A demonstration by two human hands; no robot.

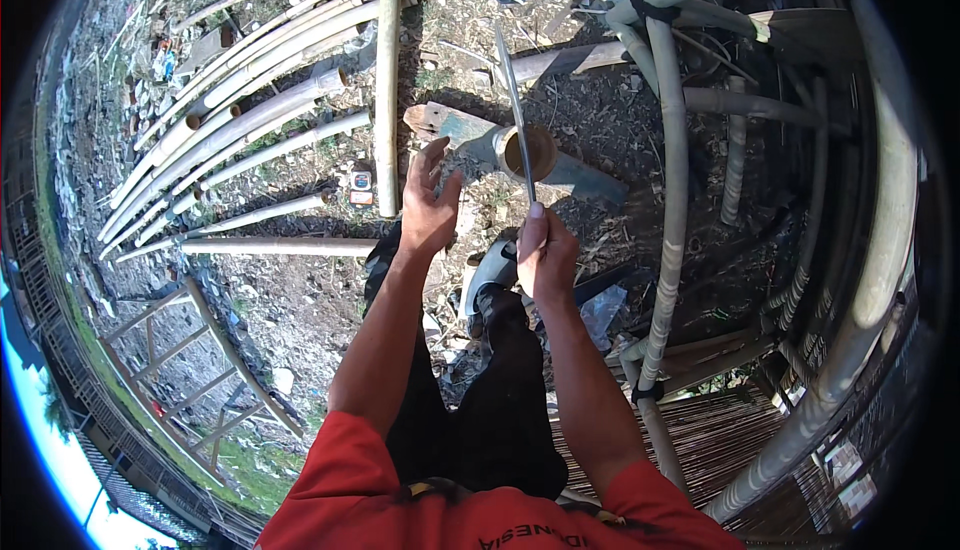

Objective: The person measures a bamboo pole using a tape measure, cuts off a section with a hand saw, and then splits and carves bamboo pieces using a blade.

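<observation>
My right hand (547,250) is wrapped round the handle of a long machete (511,90), its narrow blade pointing away from me. The blade crosses above the open hollow end of a short bamboo section (544,154), which appears to stand upright. Whether blade and rim touch I cannot tell. Beneath or behind the bamboo lies a worn wooden plank (440,123) with faded green paint. My left hand (430,212) hovers left of the bamboo, fingers apart and holding nothing. A thick bamboo pole (389,80) lies on the ground beyond it.
Several cut bamboo poles (260,115) fan out at the left, near a small orange-and-white object (361,188). A bamboo ladder-like frame (200,380) lies at lower left. At the right rises a lashed bamboo structure (672,190). My shoe (490,275) is close below the plank.
</observation>
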